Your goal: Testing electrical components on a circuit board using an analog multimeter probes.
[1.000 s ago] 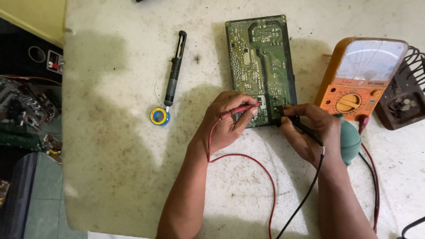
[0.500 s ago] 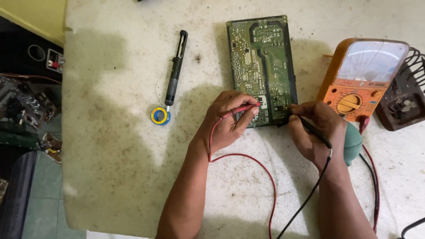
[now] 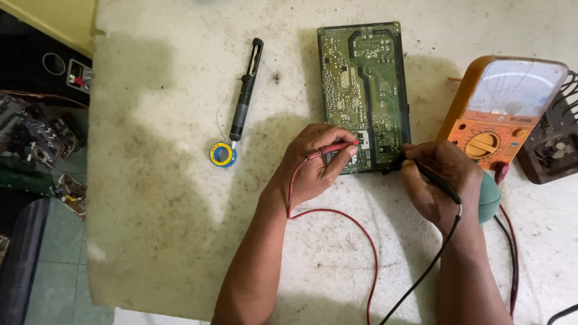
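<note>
On the stained white table point(image 3: 180, 241), near centre, we see a green circuit board point(image 3: 365, 90) lying flat w/ solder side up, long axis running 12 to 6 o'clock. Left hand point(image 3: 316, 162) sits at the board's 7 o'clock corner, thumb and forefinger pinched on a red probe point(image 3: 334, 147), other fingers curled under; probe tip touches the board's lower edge area. Red lead point(image 3: 355, 225) loops from that hand toward 6 o'clock & off the bottom edge. Right hand point(image 3: 436, 183) is at the board's 5 o'clock corner, fingers closed round a black probe point(image 3: 430, 177) held pen-style, tip at the board's lower right edge; whether it actually touches a pad we can't tell. Black lead point(image 3: 421, 280) drops from the wrist toward 6 o'clock. At 3 o'clock of the board stands an orange analog multimeter point(image 3: 500, 114), just beside the right hand, w/ a round green object point(image 3: 489, 195) partly hidden behind that hand. At 9 o'clock of the board lies a black desoldering pump point(image 3: 245, 90), and at its lower tip a small blue-yellow solder spool point(image 3: 223, 154), both well apart from the hands.
</note>
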